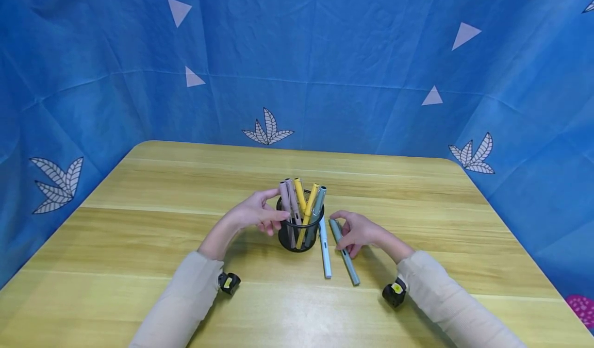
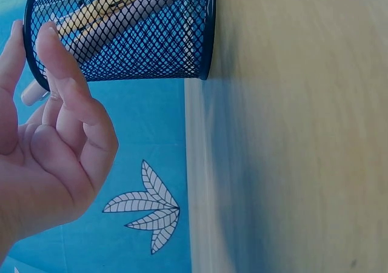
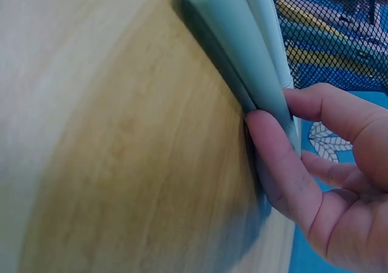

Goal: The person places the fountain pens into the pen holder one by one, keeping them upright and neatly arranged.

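Observation:
A black mesh pen holder (image 1: 298, 234) stands upright on the table with two purple pens (image 1: 284, 197), two yellow pens (image 1: 310, 205) and a grey-green pen (image 1: 319, 203) in it. My left hand (image 1: 260, 214) holds the holder's rim from the left, thumb in front and index finger behind; the left wrist view shows the thumb over the mesh (image 2: 145, 36). To the right, my right hand (image 1: 359, 233) pinches a second grey-green pen (image 3: 233, 48) between thumb and fingers around its middle. Between that pen and the holder lies a light blue pen (image 1: 326, 255).
The wooden table (image 1: 185, 234) reaches back to a blue curtain (image 1: 325, 54) with leaf and triangle prints. Small black wrist cameras sit on both sleeves, the right sleeve (image 1: 445, 291) close over the table's front right.

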Motion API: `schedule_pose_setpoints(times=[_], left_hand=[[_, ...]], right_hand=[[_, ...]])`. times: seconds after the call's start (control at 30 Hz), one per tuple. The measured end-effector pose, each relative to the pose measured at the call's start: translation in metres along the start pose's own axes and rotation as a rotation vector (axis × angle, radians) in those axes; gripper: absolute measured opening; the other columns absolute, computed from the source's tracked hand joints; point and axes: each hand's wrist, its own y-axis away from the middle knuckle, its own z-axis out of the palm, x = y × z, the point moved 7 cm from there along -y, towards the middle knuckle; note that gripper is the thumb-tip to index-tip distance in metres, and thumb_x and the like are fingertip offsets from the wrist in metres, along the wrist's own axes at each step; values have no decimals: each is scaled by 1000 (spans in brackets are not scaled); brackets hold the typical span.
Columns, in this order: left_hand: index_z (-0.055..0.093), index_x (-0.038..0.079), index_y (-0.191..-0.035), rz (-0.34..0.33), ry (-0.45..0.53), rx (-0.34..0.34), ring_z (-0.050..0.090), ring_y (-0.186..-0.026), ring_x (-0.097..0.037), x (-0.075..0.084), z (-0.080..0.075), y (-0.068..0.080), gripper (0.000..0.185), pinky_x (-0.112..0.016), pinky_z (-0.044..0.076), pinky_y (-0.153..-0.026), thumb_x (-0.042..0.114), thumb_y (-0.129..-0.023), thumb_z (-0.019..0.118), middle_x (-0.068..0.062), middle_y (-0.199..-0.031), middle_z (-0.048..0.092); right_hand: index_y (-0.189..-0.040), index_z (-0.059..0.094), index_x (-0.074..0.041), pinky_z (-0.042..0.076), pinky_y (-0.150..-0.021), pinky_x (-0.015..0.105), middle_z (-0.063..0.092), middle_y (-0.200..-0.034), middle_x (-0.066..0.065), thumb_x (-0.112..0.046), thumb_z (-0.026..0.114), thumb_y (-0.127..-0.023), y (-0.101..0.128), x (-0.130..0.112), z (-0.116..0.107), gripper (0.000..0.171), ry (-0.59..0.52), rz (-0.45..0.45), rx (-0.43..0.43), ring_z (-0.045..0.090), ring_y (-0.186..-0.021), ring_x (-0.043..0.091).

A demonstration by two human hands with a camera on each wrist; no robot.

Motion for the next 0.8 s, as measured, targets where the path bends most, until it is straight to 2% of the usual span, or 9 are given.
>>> schedule_pose_setpoints(times=[0.53,0.8], left_hand=[[14,11,-144,-3,-9,-1,55,-47,-16,2,1,1,79,-22,41,-43,17,-83,64,-12,-65,61],[15,11,-144,-5,-5,-2,55,-47,-16,1,1,0,79,-22,41,-43,16,-82,65,-12,-65,61]], right_hand=[[-131,25,-1,52,-53,38,43,-98,21,11,65,-68,3,2,-8,76,-148,-2,28,57,-59,24],[-132,20,0,52,-54,39,50,-90,18,10,63,-70,4,3,-11,76,-193,-23,29,58,-55,22]])
